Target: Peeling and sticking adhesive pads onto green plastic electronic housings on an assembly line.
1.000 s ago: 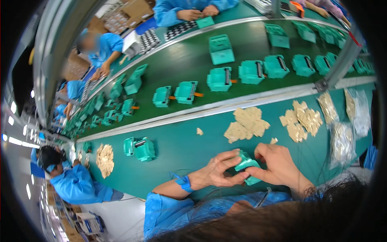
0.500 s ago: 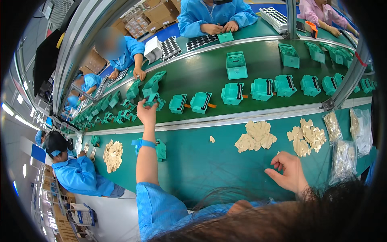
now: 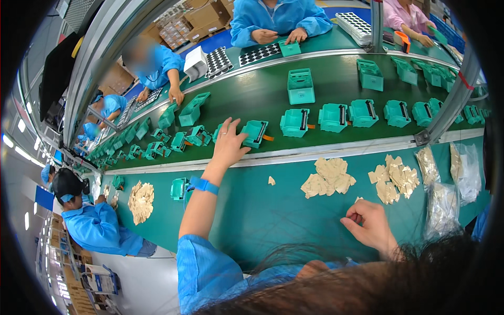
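Observation:
My left hand (image 3: 230,140) reaches over the green conveyor belt with its fingers spread and holds nothing. It is close to a teal plastic housing (image 3: 255,131) with a black strip and an orange tab; whether the fingertips touch it, I cannot tell. Another teal housing (image 3: 216,133) is partly hidden behind the hand. Over the bench, my right hand (image 3: 369,224) has its fingers curled in and the thumb close against them. What it holds, if anything, is hidden. A small beige piece (image 3: 359,199) shows just beyond its knuckles. Beside my left wrist, a teal housing (image 3: 179,188) rests on the bench.
Piles of beige pieces (image 3: 329,178) lie on the bench, with clear bags (image 3: 443,209) at the right. More housings (image 3: 301,86) line the belt. A metal post (image 3: 457,97) rises at the right. Co-workers sit across the belt; one person (image 3: 102,226) is at my left.
My left hand has let go of a teal housing on the belt and moved right, its fingers now spread. My right fingers have curled tighter. The view has shifted slightly.

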Demonstrator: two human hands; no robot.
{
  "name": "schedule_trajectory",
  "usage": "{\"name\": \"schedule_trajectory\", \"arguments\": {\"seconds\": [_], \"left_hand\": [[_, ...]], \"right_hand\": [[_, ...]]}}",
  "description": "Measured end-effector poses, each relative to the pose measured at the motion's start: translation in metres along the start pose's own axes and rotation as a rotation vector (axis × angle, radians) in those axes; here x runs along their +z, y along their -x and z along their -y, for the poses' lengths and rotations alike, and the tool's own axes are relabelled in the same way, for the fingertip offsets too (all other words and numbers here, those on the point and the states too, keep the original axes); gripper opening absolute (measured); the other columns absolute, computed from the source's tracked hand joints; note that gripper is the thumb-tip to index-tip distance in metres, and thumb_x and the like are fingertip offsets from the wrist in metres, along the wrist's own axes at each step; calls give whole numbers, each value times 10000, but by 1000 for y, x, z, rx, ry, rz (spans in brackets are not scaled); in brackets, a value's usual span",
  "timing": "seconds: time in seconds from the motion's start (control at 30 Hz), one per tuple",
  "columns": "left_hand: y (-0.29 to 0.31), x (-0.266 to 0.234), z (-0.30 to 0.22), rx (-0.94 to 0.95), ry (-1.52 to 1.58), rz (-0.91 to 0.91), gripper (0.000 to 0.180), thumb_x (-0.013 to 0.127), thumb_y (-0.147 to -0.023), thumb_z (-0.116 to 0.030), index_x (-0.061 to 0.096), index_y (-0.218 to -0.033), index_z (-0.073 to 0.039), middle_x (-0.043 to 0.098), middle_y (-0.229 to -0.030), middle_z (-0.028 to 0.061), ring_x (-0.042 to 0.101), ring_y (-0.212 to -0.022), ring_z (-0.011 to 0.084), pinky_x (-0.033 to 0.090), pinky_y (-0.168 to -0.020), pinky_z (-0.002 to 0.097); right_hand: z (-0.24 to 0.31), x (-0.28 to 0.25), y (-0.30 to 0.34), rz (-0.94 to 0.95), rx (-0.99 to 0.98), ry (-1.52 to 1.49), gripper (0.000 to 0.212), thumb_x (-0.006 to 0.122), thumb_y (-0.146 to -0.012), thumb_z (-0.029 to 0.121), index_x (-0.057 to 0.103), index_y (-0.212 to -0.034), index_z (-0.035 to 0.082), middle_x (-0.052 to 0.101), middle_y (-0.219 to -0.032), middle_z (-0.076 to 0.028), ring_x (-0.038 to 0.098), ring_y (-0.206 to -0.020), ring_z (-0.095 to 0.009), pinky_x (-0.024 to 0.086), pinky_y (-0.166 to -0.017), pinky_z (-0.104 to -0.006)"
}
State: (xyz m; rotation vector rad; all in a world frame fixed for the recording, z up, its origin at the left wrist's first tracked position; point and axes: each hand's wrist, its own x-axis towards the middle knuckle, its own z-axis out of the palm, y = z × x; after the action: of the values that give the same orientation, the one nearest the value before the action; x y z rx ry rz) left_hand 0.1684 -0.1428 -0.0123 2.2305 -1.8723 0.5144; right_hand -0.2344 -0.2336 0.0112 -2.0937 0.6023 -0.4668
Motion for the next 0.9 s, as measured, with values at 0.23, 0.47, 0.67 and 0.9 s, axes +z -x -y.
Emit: {"name": "schedule_trajectory", "arguments": {"seconds": [0.23, 0.47, 0.67, 0.9], "left_hand": [[4, -32, -36, -87, 339, -149, 164, 666, -740, -112, 553, -794, -4, 561, -827, 120, 542, -853, 287, 440, -715, 379], [30, -43, -143, -183, 1333, 709, 344, 443, -946, -324, 584, -864, -21, 572, -768, 33, 521, -692, 133, 425, -630, 289], [17, -53, -200, -71, 1216, 1113, 441, 442, -939, -416, 507, -1150, -34, 572, -986, 112, 555, -883, 196, 440, -754, 322], [33, -30, -209, 252, 969, 561, 484, 517, -894, -423, 500, -1187, -39, 592, -982, 140, 590, -917, 298, 463, -742, 384]], "right_hand": [[-9, -13, 0, -1, 72, 84, 154, 705, -730, 133, 591, -718, 29, 589, -666, -84, 596, -556, -197, 468, -495, -293], [-40, -5, -52, -121, -52, 355, 100, 660, -744, 131, 624, -761, 40, 572, -729, -90, 596, -686, -272, 476, -595, -382], [-48, 25, -86, -91, -102, 434, 146, 640, -744, 179, 639, -807, 48, 575, -833, -102, 581, -830, -293, 484, -677, -410], [-41, 39, -133, -27, -2, 524, 227, 704, -694, 235, 635, -824, 62, 592, -873, -104, 587, -848, -289, 488, -682, -400]]}}
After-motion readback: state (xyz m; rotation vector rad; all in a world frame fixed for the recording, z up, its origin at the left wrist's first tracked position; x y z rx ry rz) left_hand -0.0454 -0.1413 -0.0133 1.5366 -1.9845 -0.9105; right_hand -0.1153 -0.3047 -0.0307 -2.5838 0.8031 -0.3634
